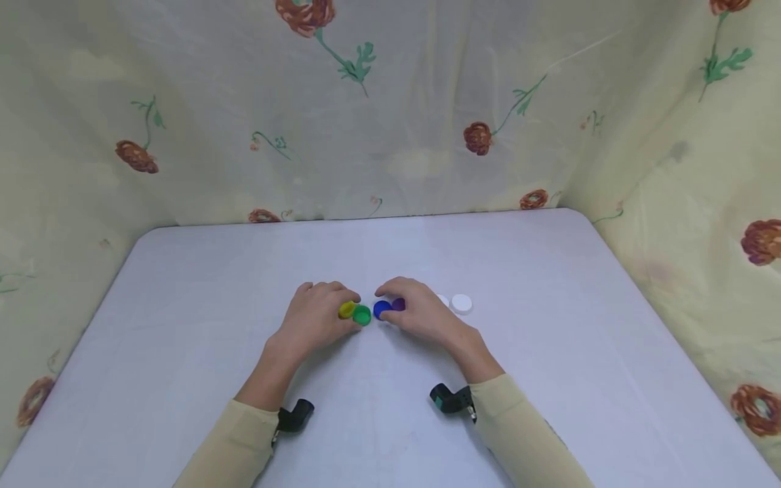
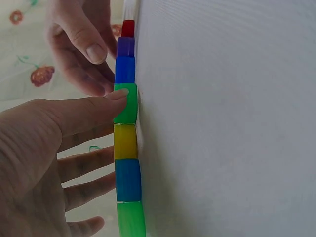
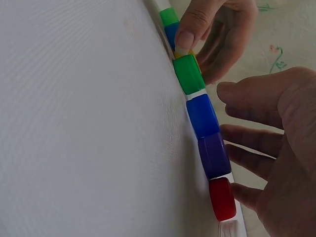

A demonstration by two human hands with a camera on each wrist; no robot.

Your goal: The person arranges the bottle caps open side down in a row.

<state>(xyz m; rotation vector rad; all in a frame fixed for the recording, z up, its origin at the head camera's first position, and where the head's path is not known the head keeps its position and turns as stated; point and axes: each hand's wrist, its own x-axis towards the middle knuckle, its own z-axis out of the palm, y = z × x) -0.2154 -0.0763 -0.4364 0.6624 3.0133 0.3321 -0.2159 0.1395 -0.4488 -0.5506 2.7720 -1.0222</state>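
Coloured round caps stand side by side in a row on the white table. My left hand (image 1: 317,312) pinches the green cap (image 1: 362,314) near the middle, its thumb on the near side and fingers behind the row. Next to it is the yellow cap (image 1: 346,310), then a blue cap (image 2: 128,180) and a lighter green cap (image 2: 131,219). Across a small gap, my right hand (image 1: 424,312) hovers with parted fingers around the dark blue cap (image 1: 382,310) and purple cap (image 1: 398,304). A red cap (image 3: 222,199) follows, mostly hidden from the head view by this hand.
Two white caps, one the outer white cap (image 1: 462,304), continue the row on the right. The white table (image 1: 213,285) stretches around the hands. A flowered curtain (image 1: 415,108) hangs behind and at both sides of it.
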